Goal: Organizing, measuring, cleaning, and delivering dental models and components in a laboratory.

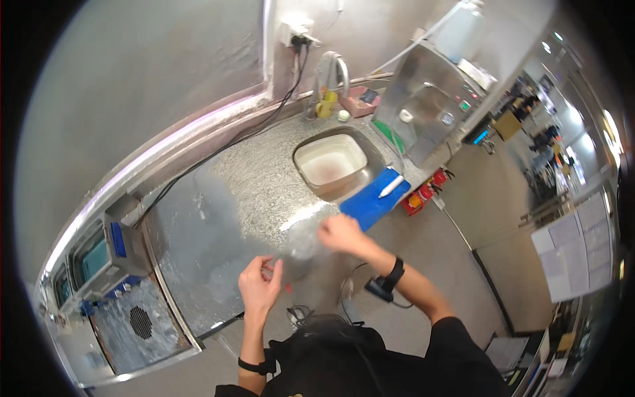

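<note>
My right hand [342, 233] is closed in front of the sink's near side, its fingers at the edge of a see-through, blurred film that looks like a clear plastic bag [303, 243]. This film hangs over the counter's front edge between my two hands. Lower and to the left, my left hand [260, 283] has its fingers curled toward the thumb near the film; what they pinch, if anything, cannot be made out. Just beyond my right hand, a blue cloth or mat [370, 206] lies beside the sink, with a white tube-shaped thing [391, 186] on it.
A white basin [331, 159] sits in the sink under a curved faucet [343, 74]. Behind it are a yellow cup [326, 104] and a pink tray [359, 101]. A steel dispenser [423, 99] stands right, fire extinguishers [423, 194] below. Grey machines [109, 255] are left.
</note>
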The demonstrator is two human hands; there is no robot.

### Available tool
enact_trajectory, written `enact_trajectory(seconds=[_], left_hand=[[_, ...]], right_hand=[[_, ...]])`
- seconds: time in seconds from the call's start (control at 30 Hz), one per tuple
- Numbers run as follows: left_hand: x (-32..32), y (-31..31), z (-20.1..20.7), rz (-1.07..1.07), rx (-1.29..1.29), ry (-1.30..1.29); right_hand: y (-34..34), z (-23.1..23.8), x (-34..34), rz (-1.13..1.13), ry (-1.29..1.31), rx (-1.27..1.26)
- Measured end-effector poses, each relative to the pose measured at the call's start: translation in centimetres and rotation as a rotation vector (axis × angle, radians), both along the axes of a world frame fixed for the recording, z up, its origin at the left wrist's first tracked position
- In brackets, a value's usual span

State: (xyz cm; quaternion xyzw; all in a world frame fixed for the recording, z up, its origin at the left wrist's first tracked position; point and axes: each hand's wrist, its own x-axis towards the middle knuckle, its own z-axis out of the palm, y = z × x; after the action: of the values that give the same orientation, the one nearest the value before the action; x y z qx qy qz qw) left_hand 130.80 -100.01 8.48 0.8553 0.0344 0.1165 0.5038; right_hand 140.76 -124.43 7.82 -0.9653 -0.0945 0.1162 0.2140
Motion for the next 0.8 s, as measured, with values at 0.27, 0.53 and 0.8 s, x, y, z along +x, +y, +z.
enact_trajectory(seconds=[0.27, 0.53, 0.8], left_hand=[[-16.9, 2.4, -17.4, 0.233, -0.247, 0.769], [-37.8, -22.7, -36.6, 1.338, -1.217, 0.936], [-32.3, -30.6, -36.5, 0.862, -0.498, 1.235]], right_hand=[[-13.6, -8.0, 25.8, -0.139, 0.107, -0.041], [-13.7, -15.3, 32.7, 0.233, 0.052, -0.542], [-16.2, -16.9, 35.7, 0.19, 0.026, -0.337]])
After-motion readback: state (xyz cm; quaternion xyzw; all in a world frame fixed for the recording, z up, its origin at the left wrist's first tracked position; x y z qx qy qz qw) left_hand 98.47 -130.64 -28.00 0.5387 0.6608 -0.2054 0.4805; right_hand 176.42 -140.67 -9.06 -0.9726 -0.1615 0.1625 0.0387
